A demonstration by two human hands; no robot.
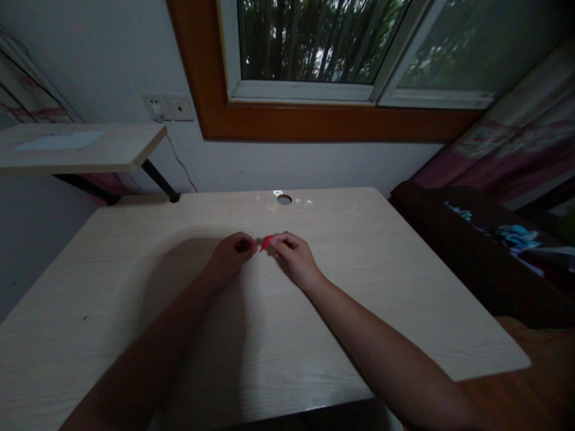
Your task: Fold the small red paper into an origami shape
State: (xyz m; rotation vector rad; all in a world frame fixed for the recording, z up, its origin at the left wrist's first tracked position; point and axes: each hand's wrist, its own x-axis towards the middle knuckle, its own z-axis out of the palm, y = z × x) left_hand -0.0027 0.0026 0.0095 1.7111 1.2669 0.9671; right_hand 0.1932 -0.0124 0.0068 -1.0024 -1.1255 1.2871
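Over the middle of the desk (pixel 341 335), my right hand (pixel 294 254) pinches a small red piece (pixel 266 242) between thumb and fingers. The piece is thin, flat-looking and pointed at its lower end, perhaps folded; its material is too small to tell. Just left of it, my left hand (pixel 231 254) has thumb and forefinger pressed together in a pinch. Whatever those fingertips hold, if anything, is too small to make out. A narrow gap shows between the left fingertips and the red piece.
A raised shelf (pixel 85 152) on black legs stands at the desk's back left, with a white sheet (pixel 60 140) on it. A round cable hole (pixel 284 199) pierces the desk near the wall. Dark furniture (pixel 476 251) with items on it stands at right, beneath a curtain (pixel 516 131).
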